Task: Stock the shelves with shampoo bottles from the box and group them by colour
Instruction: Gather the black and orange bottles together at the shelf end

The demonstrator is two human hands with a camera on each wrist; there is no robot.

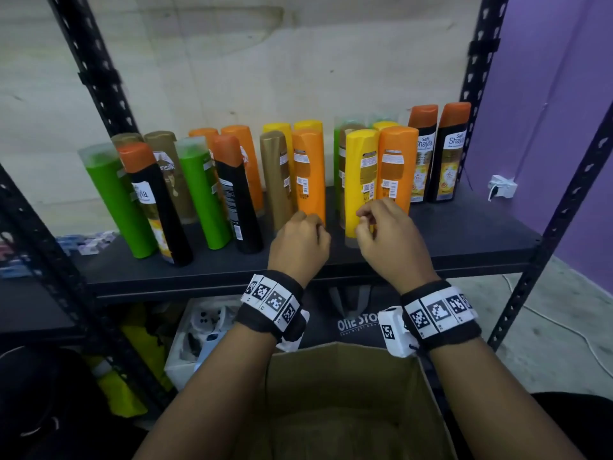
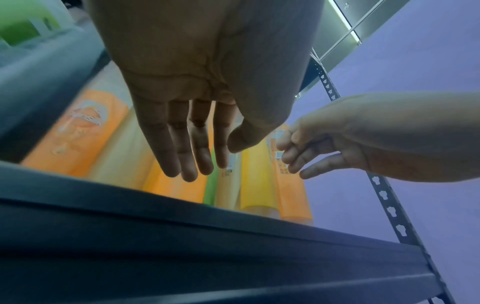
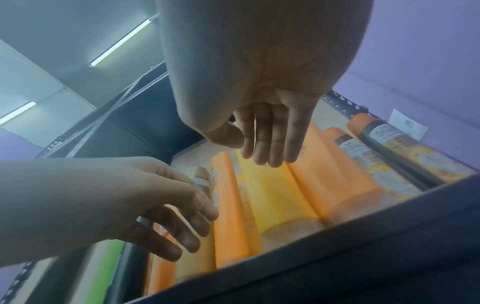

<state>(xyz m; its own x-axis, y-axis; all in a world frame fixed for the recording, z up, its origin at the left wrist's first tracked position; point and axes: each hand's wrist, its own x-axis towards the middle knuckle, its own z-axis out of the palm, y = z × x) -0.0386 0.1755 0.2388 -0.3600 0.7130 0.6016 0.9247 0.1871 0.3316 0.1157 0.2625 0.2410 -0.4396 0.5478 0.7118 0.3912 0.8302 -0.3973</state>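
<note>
Several shampoo bottles stand mixed on the dark shelf [image 1: 464,234]: green [image 1: 112,197], gold [image 1: 277,177], orange [image 1: 310,174], yellow [image 1: 360,180], and black ones with orange caps [image 1: 449,151]. My left hand [image 1: 310,220] hovers just in front of the orange bottle, fingers relaxed and empty; the left wrist view shows its fingers [image 2: 192,160] nearly straight. My right hand [image 1: 368,214] hovers at the yellow bottle [image 3: 272,195], with its fingers [image 3: 265,152] loosely extended and holding nothing. The open cardboard box [image 1: 338,351] sits below my wrists; its inside looks dim.
Black perforated posts [image 1: 477,61] frame the shelf. The lower shelf holds yellow bags [image 1: 146,343] and a white box [image 1: 202,327]. A purple wall with a white socket [image 1: 502,186] is at the right. A cable [image 1: 564,327] lies on the floor.
</note>
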